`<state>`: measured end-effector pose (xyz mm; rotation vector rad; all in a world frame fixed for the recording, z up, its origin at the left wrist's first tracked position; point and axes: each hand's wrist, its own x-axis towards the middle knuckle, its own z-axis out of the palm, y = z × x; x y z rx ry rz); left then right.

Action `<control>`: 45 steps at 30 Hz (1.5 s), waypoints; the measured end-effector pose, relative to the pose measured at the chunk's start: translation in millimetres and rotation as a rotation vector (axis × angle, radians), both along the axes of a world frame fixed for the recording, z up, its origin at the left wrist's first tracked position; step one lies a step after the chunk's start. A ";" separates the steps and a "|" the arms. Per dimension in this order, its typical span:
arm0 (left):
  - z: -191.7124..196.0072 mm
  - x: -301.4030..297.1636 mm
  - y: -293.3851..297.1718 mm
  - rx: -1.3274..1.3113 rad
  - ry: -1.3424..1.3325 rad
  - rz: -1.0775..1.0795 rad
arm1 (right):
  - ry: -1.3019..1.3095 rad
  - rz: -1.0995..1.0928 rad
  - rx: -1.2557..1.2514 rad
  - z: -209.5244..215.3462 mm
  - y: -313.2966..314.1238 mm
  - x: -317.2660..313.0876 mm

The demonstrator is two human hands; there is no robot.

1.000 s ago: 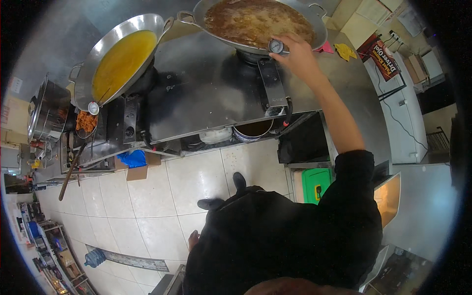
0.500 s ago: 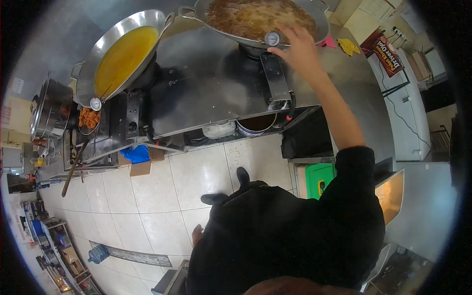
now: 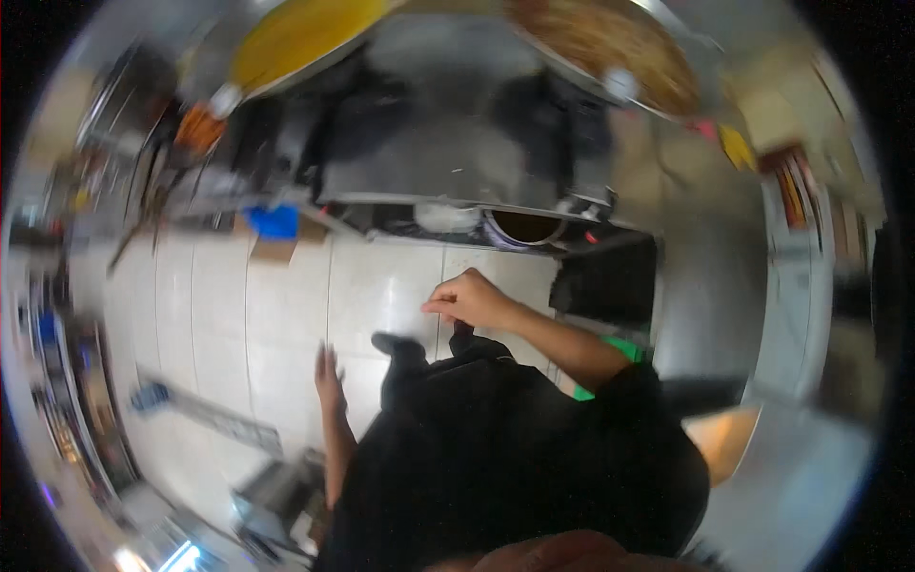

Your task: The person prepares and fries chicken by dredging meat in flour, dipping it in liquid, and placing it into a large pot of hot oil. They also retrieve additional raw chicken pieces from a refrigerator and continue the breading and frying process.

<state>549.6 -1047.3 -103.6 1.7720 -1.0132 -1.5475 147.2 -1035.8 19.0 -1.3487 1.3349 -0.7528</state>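
My right hand is in front of my body over the floor, away from the stove. Its fingers are curled toward the thumb, and nothing shows in them. My left hand hangs at my left side with its fingers stretched out, holding nothing. Beyond the hands, a wok of brown bubbling liquid sits at the far right, with a round dial thermometer at its near rim. At the far left a second wok holds yellow liquid, and another dial thermometer is at its edge. The picture is smeared by motion.
The metal stove counter runs across the far side. Below it are a bucket of dark liquid and a blue bag in a cardboard box. A yellow cloth lies at right; a green container is partly behind my right arm.
My right hand has come away from the thermometer at the right wok and down toward my body. My left hand has moved out to the left, and the view has turned.
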 end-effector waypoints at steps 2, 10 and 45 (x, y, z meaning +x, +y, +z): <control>48.4 -34.5 -11.2 -0.149 0.238 0.077 | -0.209 0.041 -0.035 -20.3 -17.7 54.4; 99.8 -43.0 9.6 -1.053 -0.583 -0.514 | -0.475 0.325 -0.007 -39.3 -54.3 212.9; 111.4 118.6 537.8 0.009 -0.613 2.760 | 0.162 3.040 -0.419 -98.7 404.9 900.8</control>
